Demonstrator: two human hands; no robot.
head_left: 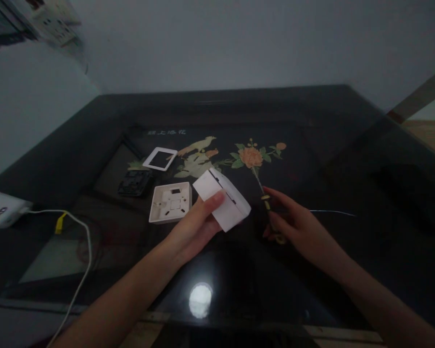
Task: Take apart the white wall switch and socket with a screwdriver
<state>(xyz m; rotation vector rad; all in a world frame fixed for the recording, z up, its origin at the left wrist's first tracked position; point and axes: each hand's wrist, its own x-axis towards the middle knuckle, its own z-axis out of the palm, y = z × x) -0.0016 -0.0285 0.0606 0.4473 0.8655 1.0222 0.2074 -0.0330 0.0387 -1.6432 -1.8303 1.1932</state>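
My left hand (195, 224) is closed around a white plastic switch panel (232, 212), thumb on its face. A dark slot runs between the panel's two parts. In my right hand (297, 222) is a screwdriver (267, 203) with a yellow and black handle, its thin shaft pointing up and away from me, apart from the panel. Just left of the panel, a white square mounting box (152, 212) lies with its hollow side up. Behind that box are a white square frame (152, 160) and a black plastic switch base (135, 182).
The glossy black table (217, 106) has a bird-and-flower picture (251, 157) on its top. A white adapter (3, 210) sits at the left, its cable (89, 241) running toward me with a yellow tag (60, 223). A thin wire (333, 211) lies right of my right hand.
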